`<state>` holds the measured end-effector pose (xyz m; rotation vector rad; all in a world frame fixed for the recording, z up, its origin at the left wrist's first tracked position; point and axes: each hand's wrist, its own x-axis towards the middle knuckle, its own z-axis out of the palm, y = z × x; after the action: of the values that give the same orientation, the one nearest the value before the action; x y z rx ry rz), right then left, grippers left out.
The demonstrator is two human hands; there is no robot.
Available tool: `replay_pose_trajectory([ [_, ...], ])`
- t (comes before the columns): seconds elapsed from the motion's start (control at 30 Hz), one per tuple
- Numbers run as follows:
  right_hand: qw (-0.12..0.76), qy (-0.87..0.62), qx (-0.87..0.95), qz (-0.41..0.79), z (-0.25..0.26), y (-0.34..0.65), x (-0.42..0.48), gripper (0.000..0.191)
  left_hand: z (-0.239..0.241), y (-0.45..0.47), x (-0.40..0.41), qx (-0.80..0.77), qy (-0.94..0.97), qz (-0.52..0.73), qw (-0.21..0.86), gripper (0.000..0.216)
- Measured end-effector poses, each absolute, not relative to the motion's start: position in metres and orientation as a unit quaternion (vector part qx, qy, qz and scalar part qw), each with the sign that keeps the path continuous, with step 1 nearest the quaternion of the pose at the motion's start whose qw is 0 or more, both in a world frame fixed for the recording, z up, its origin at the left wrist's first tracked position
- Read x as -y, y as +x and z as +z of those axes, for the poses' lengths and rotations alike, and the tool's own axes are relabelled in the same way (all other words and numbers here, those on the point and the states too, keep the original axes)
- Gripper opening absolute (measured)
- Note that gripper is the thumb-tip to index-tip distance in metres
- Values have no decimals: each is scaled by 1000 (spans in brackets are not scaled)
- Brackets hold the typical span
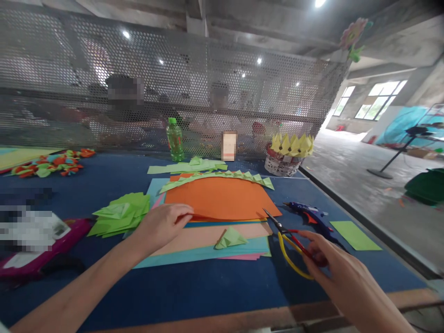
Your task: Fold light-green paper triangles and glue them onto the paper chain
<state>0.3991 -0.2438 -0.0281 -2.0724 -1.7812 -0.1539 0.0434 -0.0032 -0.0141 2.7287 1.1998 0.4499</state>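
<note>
My left hand [169,224] pinches the near edge of an orange paper sheet [222,196], which bows up a little over a stack of coloured paper [204,256]. In my right hand [322,254] is a pair of scissors [289,240] with red and yellow handles; the tips reach the sheet's right corner. Along the far edge of the orange sheet runs a strip of pointed light green folds [239,174]. One folded green paper piece [231,237] rests on the stack in front. Left of it lies a pile of green paper [121,215].
A blue glue gun [312,213] and a green sheet [355,235] lie on the right. Behind stand a green bottle [175,141] and a basket [282,164] with a yellow paper crown. Orange and green paper bits [52,165] sit far left. A perforated metal screen [166,69] closes the back.
</note>
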Motion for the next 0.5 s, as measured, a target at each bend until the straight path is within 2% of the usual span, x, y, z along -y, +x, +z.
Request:
replay_pose_trajectory([
  [0.5, 229, -729, 644, -36, -31, 384, 236, 33, -17, 62, -5, -376, 915, 139, 53, 43],
])
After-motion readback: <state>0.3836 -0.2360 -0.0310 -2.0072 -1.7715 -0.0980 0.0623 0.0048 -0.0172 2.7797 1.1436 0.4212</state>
